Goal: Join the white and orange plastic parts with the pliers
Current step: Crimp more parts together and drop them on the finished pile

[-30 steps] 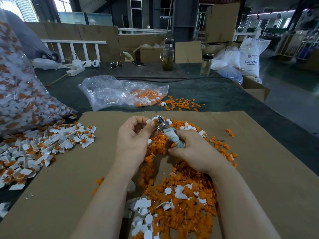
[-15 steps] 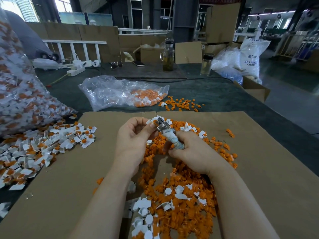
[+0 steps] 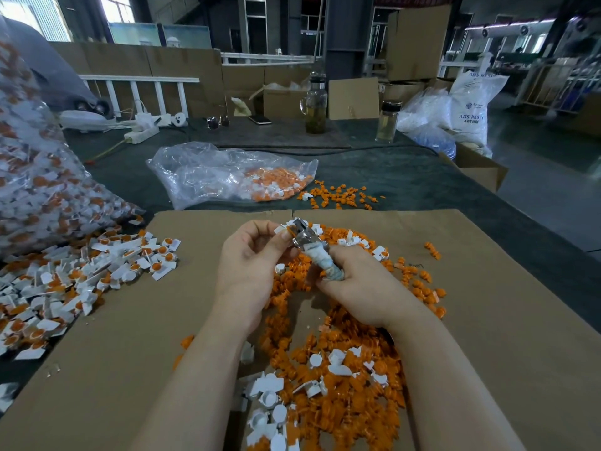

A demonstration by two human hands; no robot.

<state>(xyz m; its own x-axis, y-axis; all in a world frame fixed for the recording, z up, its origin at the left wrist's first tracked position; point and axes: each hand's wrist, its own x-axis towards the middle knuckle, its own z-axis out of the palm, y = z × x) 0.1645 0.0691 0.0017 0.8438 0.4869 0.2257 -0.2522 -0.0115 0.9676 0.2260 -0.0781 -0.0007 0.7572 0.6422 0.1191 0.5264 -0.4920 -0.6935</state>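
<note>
Head view, one item group: a person's two bare hands at work above a sheet of brown cardboard (image 3: 487, 320) laid on a dark green table (image 3: 406, 177). The right hand (image 3: 364, 288) was curled round the cloth-wrapped handles of the pliers (image 3: 312, 249), the metal head tilted up and to the left. The left hand (image 3: 250, 265) had its fingers bent, thumb and forefinger pinching a small white part (image 3: 280, 228) right at the head of the pliers; whether an orange piece sat in it could not be told. Beneath and between the forearms lay a heap of loose orange parts (image 3: 344, 379), with loose white parts (image 3: 270, 402) mixed in at its near edge. To the left, partly on the cardboard, lay a spread of joined white-and-orange pieces (image 3: 97, 275). Further left stood a large clear bag (image 3: 39, 190) packed with the same pieces. Beyond the cardboard lay a crumpled clear bag (image 3: 227, 174) holding some orange parts, with a small scatter of orange parts (image 3: 338, 196) just beside it on the table. At the far end of the table stood a glass jug (image 3: 315, 109) and a glass bottle (image 3: 388, 120), well apart from the hands.
</note>
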